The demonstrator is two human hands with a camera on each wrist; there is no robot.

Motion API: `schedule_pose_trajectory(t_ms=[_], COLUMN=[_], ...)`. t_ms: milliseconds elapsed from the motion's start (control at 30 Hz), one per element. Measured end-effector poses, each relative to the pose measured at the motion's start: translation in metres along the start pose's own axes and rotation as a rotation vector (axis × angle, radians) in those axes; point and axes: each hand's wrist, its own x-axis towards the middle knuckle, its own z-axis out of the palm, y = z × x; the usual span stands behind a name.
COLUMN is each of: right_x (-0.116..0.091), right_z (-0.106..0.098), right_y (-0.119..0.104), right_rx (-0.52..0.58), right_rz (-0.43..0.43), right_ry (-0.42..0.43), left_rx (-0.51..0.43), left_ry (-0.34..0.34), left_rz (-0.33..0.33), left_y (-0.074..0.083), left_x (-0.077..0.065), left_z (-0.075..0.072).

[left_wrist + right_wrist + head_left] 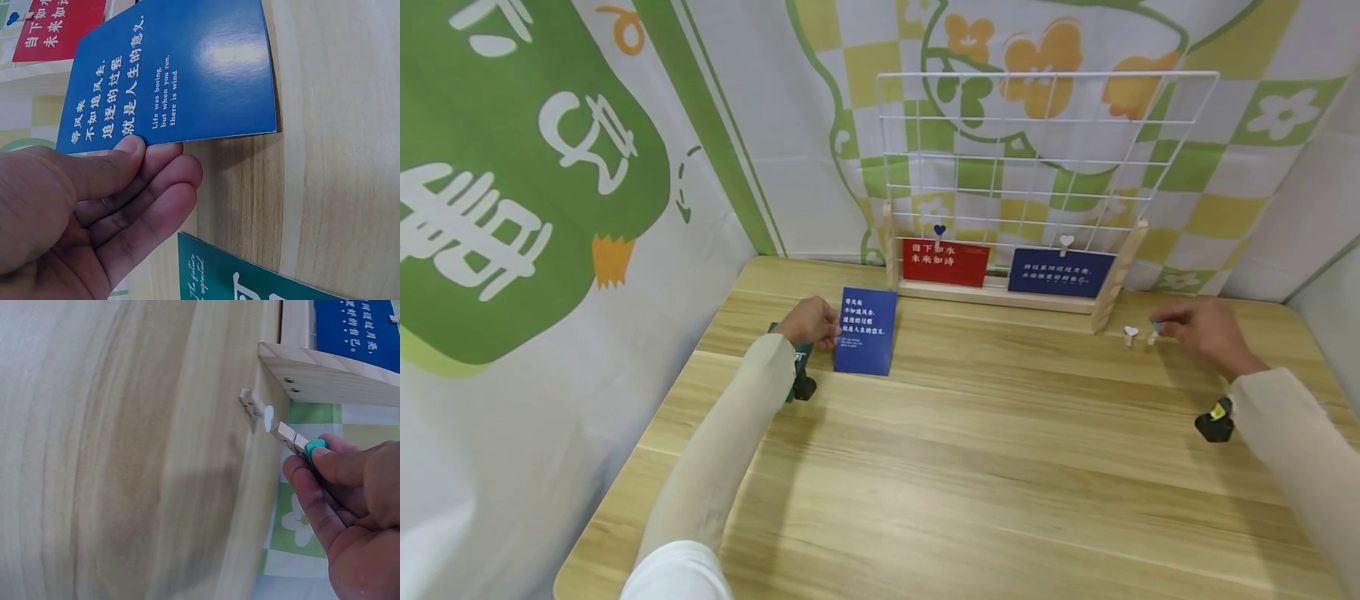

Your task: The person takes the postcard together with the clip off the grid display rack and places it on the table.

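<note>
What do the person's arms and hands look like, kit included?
Left hand and right hand: no gloves or rings visible. Left sleeve and right sleeve: long, plain, cream. White fabric shows higher on the left arm. Small black left wrist unit; matching right wrist unit with a yellow patch. No cables visible.

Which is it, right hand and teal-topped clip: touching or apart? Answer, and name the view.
Touching. The right wrist view shows the right hand pinching the teal-topped clip, its thumb on the teal end.
</note>
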Motion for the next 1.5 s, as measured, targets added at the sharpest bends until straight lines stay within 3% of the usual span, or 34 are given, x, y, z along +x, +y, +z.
schedule_pose_trajectory(t_ms=[367,600,800,1033,1500], right_x=[-0.003,-0.002,0.001,0.004,0.006], right_z=[0.009,0.01,0.011,0.013,0.015], right_y=[0.006,0.008,0.007,0.011,0.012], right_rx=[-0.073,-0.054,-0.075,-0.094,-0.104], right_rz=[-0.074,-0.039,-0.068,-0.071,-0.064], right_ry=[0.009,-0.052,-0.065,-0.074,-0.1], left_rx=[0.049,0.058,0.121,0.116,0.074], left_ry=[-0.028,-0.041,-0.03,-0.051,-0.089], left_rz=[-0.028,-0.045,-0.078,-0.099,-0.242], left_y=[-0.004,-0.005,-0.008,-0.008,-0.009], left_x=[0.002,0.003,0.003,0.003,-0.003], left_z=[0.001,0.002,0.001,0.002,0.003])
